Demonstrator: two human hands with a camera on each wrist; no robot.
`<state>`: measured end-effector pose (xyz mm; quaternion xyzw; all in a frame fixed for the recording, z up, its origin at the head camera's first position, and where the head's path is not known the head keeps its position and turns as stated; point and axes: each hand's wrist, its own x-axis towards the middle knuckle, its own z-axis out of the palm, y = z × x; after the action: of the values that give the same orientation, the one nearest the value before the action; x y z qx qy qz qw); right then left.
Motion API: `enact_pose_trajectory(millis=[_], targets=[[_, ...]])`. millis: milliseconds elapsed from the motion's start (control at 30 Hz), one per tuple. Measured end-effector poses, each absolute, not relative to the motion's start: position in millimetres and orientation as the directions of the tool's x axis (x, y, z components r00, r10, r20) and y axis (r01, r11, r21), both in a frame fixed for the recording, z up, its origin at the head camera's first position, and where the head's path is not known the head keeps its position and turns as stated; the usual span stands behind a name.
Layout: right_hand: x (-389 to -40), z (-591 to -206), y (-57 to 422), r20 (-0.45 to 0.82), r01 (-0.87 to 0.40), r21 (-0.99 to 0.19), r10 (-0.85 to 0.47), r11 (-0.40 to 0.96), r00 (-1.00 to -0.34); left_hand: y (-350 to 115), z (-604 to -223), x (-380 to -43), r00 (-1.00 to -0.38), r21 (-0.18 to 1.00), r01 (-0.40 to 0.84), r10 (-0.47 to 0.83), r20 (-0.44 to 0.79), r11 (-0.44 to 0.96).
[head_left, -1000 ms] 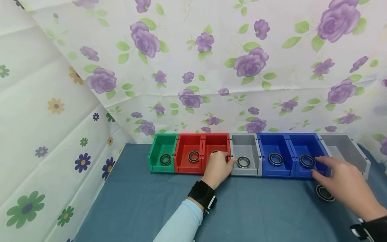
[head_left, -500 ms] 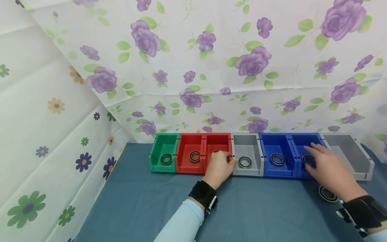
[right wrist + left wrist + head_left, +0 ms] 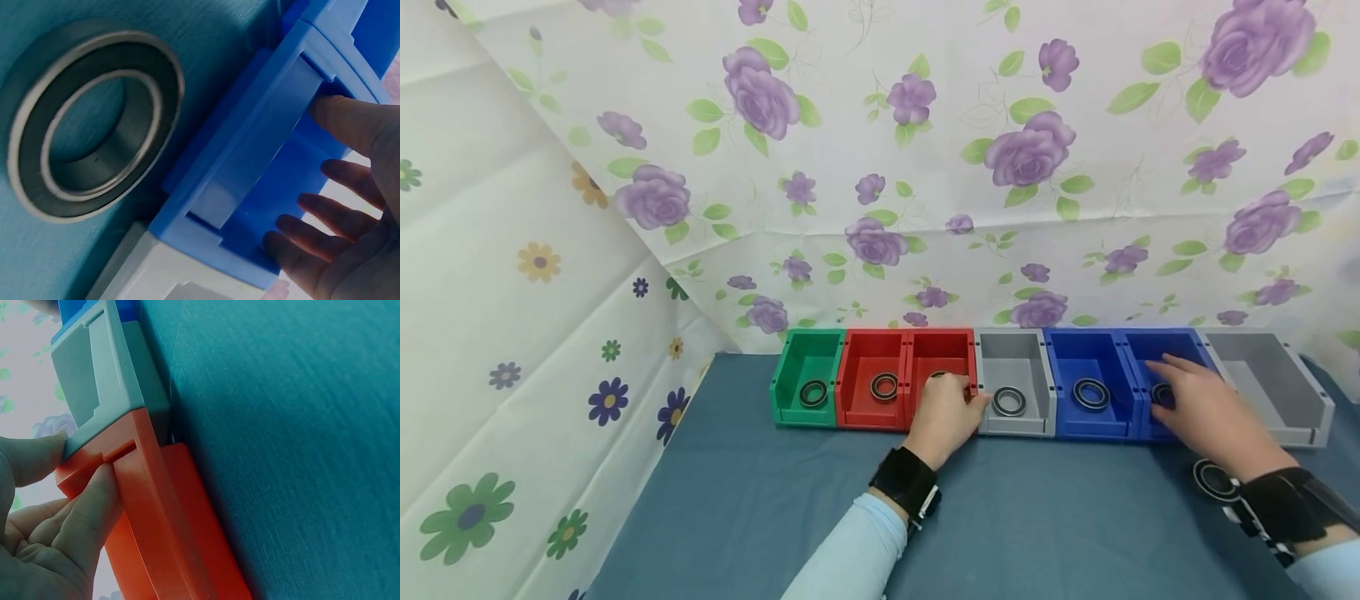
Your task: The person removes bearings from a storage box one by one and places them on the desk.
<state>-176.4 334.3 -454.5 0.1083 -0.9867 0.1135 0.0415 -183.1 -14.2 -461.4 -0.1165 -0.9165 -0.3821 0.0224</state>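
Observation:
My left hand [image 3: 943, 417] pinches the wall where the right red bin [image 3: 181, 512] meets the middle grey bin [image 3: 122, 362]. Its thumb is on the grey side, its fingers inside the red bin. A bearing [image 3: 938, 375] shows partly behind that hand. My right hand [image 3: 1213, 412] reaches into the right blue bin [image 3: 1168, 343], thumb and fingers spread apart. Between them a bearing [image 3: 1162, 395] is partly visible; whether they touch it cannot be told. Another ball bearing [image 3: 94, 128] lies on the cloth in front of the bins, below the right wrist.
In the row are also a green bin [image 3: 808, 354], a left red bin [image 3: 871, 354], a left blue bin [image 3: 1078, 354] and a right-end grey bin [image 3: 1270, 379]. Bearings lie in the green, left red, middle grey and left blue bins. Behind hangs a flowered cloth [image 3: 820, 275].
My right hand has moved left and in over the right blue bin, covering part of its bearing. My left hand stays in place on the bin wall.

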Motion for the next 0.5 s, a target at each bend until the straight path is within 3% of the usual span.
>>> enact_pose_trajectory(millis=[500], targets=[[-184.2,-458.6,330.0,0.027,-0.149,-0.226,-0.147,0.963,-0.989,-13.4,-461.6,-183.5,-0.974,0.703,0.22,0.19,0.123,0.676]])
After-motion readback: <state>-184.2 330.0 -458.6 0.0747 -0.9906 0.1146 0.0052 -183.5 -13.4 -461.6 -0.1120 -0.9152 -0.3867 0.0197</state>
